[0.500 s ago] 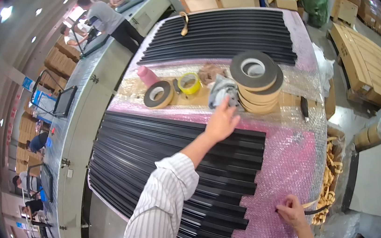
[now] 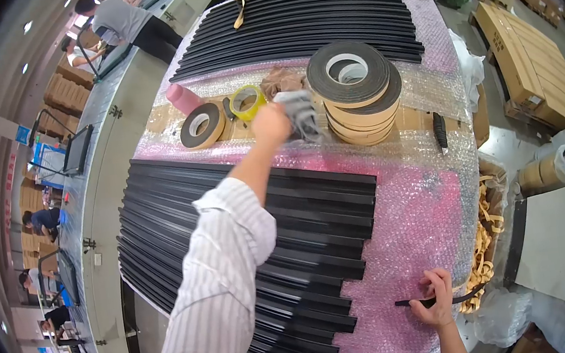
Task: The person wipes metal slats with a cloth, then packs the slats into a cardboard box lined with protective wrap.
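Observation:
My left hand point(image 2: 271, 125) is closed on a grey cloth point(image 2: 301, 117), which is blurred by motion, above the bubble-wrapped middle of the table. Down at the right, my right hand point(image 2: 433, 301) pinches a narrow black strip point(image 2: 469, 296) that sticks out on both sides of the fingers. Between my arms lie long black ribbed profiles point(image 2: 231, 217), side by side on pink bubble wrap point(image 2: 407, 232). Just right of the cloth stands a stack of black foam tape rolls point(image 2: 367, 125). Left of my hand are a yellow tape roll point(image 2: 242, 115) and another foam tape roll point(image 2: 196, 136).
A pink bottle point(image 2: 183, 98) and a brown cloth point(image 2: 282, 81) lie by the tapes. A black-handled cutter point(image 2: 440, 132) rests at the right. More black profiles point(image 2: 293, 29) cover the far end. A box of tan liner strips point(image 2: 487, 244) stands beside the table. Other people work at left.
My left hand has closed on the grey cloth and moved it left. My right hand shows more of the black strip, its fingers raised more. The view has shifted.

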Demonstrator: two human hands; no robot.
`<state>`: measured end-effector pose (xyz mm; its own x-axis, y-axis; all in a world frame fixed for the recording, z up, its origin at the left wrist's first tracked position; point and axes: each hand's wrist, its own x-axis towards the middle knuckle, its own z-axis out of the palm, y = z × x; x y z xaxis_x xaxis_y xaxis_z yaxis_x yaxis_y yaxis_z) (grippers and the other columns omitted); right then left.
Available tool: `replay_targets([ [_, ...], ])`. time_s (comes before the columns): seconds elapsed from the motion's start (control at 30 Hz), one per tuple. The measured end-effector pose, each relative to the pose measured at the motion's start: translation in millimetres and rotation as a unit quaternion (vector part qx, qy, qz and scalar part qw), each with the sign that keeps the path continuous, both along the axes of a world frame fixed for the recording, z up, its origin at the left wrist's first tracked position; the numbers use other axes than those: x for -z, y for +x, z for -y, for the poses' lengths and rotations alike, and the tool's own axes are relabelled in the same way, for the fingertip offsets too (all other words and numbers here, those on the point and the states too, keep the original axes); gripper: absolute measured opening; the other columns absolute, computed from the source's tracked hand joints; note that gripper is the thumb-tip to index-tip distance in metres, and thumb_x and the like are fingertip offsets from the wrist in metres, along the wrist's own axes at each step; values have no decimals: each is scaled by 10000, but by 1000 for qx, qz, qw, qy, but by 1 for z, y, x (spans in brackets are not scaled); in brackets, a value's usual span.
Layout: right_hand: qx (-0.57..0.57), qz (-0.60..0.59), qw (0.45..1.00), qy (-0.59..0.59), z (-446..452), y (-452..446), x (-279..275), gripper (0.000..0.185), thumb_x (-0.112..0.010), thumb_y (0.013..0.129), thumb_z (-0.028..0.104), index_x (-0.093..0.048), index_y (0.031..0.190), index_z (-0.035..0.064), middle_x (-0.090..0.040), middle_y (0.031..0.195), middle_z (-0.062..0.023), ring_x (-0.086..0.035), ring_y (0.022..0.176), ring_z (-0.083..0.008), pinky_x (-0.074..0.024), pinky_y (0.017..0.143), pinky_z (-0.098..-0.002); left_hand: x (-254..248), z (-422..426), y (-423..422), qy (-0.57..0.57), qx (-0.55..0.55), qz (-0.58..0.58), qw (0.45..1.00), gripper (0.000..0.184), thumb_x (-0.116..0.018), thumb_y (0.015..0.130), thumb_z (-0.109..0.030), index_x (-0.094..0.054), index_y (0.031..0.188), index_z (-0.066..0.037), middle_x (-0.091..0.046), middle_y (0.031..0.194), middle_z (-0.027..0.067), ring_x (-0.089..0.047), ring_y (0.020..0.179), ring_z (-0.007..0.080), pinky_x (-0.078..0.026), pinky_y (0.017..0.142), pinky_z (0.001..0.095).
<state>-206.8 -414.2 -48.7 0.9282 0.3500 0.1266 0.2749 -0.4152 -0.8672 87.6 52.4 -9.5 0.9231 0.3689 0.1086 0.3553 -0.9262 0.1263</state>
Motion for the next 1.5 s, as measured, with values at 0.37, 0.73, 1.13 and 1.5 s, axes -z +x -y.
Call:
replay_targets([
  [0.37,46,146,986,-71,-51,4,-97,576,-723,637,95,-553,1185,33,-468,1176,-146,-503,1056,-264,-444,845,-350,-203,-131,-182,-803,43,234,547,393,-508,915,-187,-510,1277,-33,-590,1250,135,-596,1113,270,-488,945,466],
  [0.73,-162,192,961,114,-319,-81,-226,752,-779,703,306,-476,1343,51,-365,1384,-151,-370,1294,-282,-421,949,-402,-136,-70,-452,-938,125,177,270,419,-523,954,-316,-475,1310,-101,-558,1254,81,-542,1160,249,-438,1022,382],
  [1.13,-67,-154,980,108,-514,-205,-183,267,-745,809,132,-636,978,-44,-662,840,-25,-597,732,-97,-496,691,-257,-155,-211,-644,-568,-78,352,740,463,-683,823,-126,-541,1247,-7,-528,1308,120,-539,1187,264,-432,993,360],
  [1.5,-95,-285,889,346,-590,-285,-181,173,-636,889,72,-647,1024,-36,-596,1109,-65,-556,1000,-116,-459,851,-275,-120,-204,-663,-846,-57,225,479,825,-811,714,-200,-395,1398,-3,-388,1426,134,-352,1334,222,-323,1080,391],
])
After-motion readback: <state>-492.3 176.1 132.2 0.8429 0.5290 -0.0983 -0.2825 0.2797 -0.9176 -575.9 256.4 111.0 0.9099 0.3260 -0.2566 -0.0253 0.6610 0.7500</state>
